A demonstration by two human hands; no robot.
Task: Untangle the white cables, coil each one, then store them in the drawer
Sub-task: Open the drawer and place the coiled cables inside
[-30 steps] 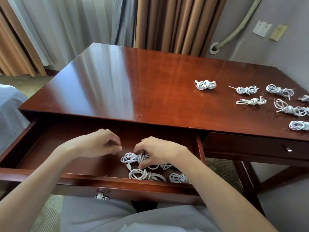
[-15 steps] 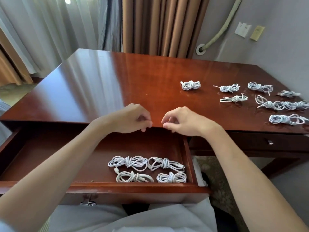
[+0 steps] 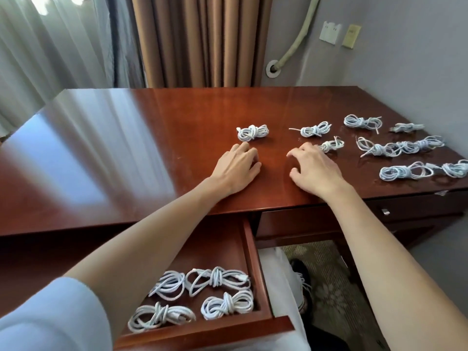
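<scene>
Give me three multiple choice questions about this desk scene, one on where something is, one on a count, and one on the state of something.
1. Where does the left hand rest?
A. inside the drawer
B. on the desk top, just short of a coiled cable
C. on the curtain

2. How many coiled cables lie in the open drawer?
A. two
B. four
C. seven

3. What are the hands doing?
A. both empty, fingers spread over the desk
B. the right hand grips a bundle in the air
C. both are shutting the drawer

Answers:
1 B, its fingertips lie next to the nearest coiled cable on the desk top.
2 B, four bundles lie in two rows at the drawer's front right.
3 A, the left hand and the right hand hold nothing.
</scene>
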